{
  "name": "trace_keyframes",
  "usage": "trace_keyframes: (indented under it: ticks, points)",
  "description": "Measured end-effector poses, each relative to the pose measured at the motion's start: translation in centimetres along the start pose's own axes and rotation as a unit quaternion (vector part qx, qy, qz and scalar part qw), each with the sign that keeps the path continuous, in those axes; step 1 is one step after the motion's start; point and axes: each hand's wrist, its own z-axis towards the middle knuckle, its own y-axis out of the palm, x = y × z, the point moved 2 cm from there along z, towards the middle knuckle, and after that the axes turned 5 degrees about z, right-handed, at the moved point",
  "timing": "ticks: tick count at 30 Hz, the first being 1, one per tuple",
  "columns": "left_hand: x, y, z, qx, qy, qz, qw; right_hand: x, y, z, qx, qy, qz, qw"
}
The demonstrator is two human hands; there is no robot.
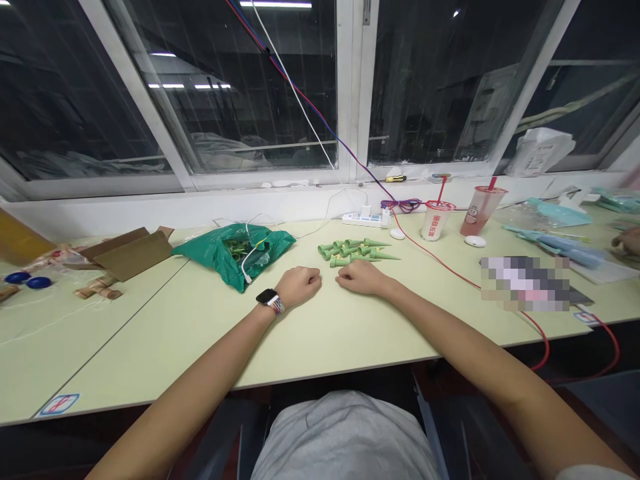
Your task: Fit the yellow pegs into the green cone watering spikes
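Observation:
My left hand (299, 287), with a watch (270, 301) on its wrist, rests on the table as a loose fist. Opposite it lies my right hand (363, 277), also curled closed, a small gap apart from the left. I see nothing in either fist. Just behind my right hand several green plastic cone-shaped pieces (355, 250) lie in a cluster with their thin points to the right. A green plastic bag (210, 250) lies crumpled beyond my left hand, its mouth showing more green pieces inside.
A cardboard box (127, 255) and wooden pieces (97, 288) lie at the left, near blue balls (39, 283). Behind stand a power strip (363, 219) and two drink cups (437, 223). A red cable (435, 255) crosses the right side. Another person's hand (627, 241) shows at the far right.

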Motion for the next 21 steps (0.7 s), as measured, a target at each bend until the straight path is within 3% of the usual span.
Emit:
trace_keyframes:
  ticks: [21]
  points:
    - [-0.02,0.05,-0.05,0.000,0.002,0.003,1.000,0.05,0.06,0.00,0.011,-0.002,0.008,1.000]
